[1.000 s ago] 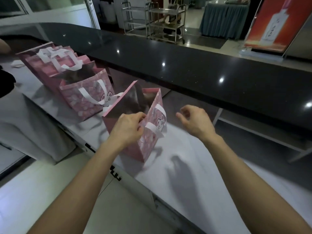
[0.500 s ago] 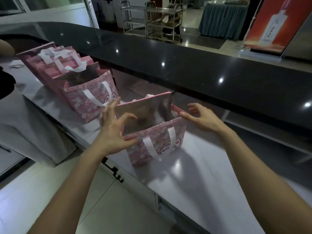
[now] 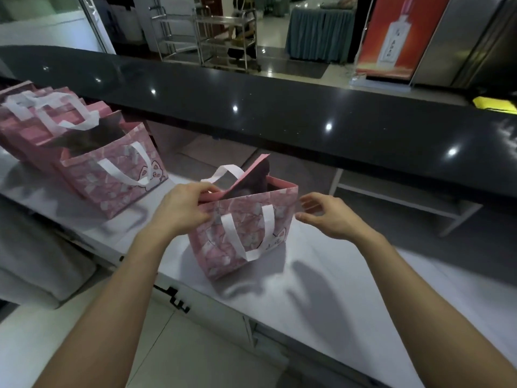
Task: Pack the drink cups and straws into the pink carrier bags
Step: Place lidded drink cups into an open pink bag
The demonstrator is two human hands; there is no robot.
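— Behind, at twelve o'clock, a long glossy black counter top (image 3: 279, 107); below it, a pale white bench (image 3: 321, 292) carrying everything. Seen where, the thing to pack into?

— Dead centre: a pink paper carrier bag with white ribbon handles and a cat print (image 3: 246, 233), standing upright on the bench. At ten o'clock, well apart, a row of matching pink paper bags (image 3: 84, 152), also upright. No drink cups or straws in sight anywhere.

— Hands?

— Left hand (image 3: 181, 211) pinching the bag's near-left top rim, fingers curled over the edge. Right hand (image 3: 330, 217) released, fingers loosely spread, just beside the right wall at three o'clock, apparently not touching.

— Handling?

— Probably very light, and seemingly empty, though too dark inside to tell. Thin card: stiff along the folds, soft across the panels, easily creased or torn at the rim. Likely to tip or slide on that smooth bench under a one-sided push. Best taken by the two top rims to spread the mouth, or by the ribbon handles (image 3: 246, 228) to carry; best not squeezed mid-panel.

— Pointing which way?

— Mouth straight up. Printed broad face towards six o'clock, turned a touch to five. Long axis of the mouth roughly from nine to three, slightly skewed. Far panel (image 3: 258, 170) tilted up and back towards twelve, mouth not yet fully squared.
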